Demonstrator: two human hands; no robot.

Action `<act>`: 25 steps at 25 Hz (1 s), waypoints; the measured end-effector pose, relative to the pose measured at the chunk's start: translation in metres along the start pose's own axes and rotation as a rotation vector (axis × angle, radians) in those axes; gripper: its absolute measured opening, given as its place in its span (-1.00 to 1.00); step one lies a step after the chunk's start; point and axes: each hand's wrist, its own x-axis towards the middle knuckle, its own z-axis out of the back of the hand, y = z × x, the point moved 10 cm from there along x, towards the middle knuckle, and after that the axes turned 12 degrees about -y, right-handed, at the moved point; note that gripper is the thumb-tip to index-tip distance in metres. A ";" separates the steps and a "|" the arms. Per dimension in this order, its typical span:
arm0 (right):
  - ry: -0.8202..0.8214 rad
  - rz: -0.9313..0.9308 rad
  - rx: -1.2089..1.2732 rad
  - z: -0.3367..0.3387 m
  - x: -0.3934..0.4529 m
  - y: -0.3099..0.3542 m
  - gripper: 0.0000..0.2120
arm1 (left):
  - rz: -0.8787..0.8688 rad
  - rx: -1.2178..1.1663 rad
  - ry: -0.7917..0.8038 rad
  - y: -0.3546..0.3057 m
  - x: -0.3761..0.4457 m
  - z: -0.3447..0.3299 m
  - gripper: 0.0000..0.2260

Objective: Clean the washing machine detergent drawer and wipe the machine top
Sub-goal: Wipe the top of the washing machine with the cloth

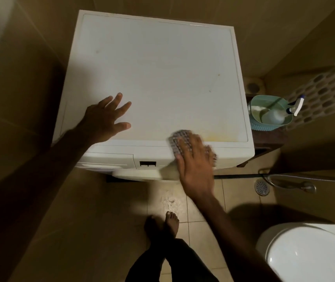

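Checkered grey cloth is pressed by flat right hand on front edge of white washing machine top; left hand is laid splayed, empty, alongside.

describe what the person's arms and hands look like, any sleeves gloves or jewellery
Both arms are bare as far up as the view shows: no sleeves in sight. The left hand and the right hand wear no gloves, and no rings, watch or bracelet show. The right hand is motion-blurred, so small details there are unclear.
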 end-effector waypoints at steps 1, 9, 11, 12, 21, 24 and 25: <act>-0.032 -0.106 -0.021 0.007 0.004 -0.031 -0.50 | 0.002 0.001 0.005 -0.001 -0.001 0.000 -0.34; 0.019 0.141 0.028 -0.027 0.020 0.102 -0.49 | 0.014 -0.019 0.018 -0.003 -0.001 0.004 -0.35; 0.019 0.130 0.008 -0.024 0.007 0.076 -0.50 | -0.005 -0.062 -0.025 -0.004 -0.004 0.012 -0.38; -0.015 0.058 -0.014 -0.018 0.005 0.048 -0.50 | -0.003 -0.122 -0.045 -0.003 -0.004 0.016 -0.42; -0.065 0.020 0.009 -0.032 0.020 0.146 -0.49 | 0.075 -0.223 -0.236 0.074 -0.035 0.055 -0.58; -0.039 0.064 -0.002 -0.035 -0.005 0.137 -0.51 | 0.263 -0.171 -0.105 0.112 -0.046 0.039 -0.40; -0.073 -0.047 -0.011 -0.029 -0.006 0.113 -0.51 | 0.320 -0.192 -0.108 0.120 -0.051 0.038 -0.37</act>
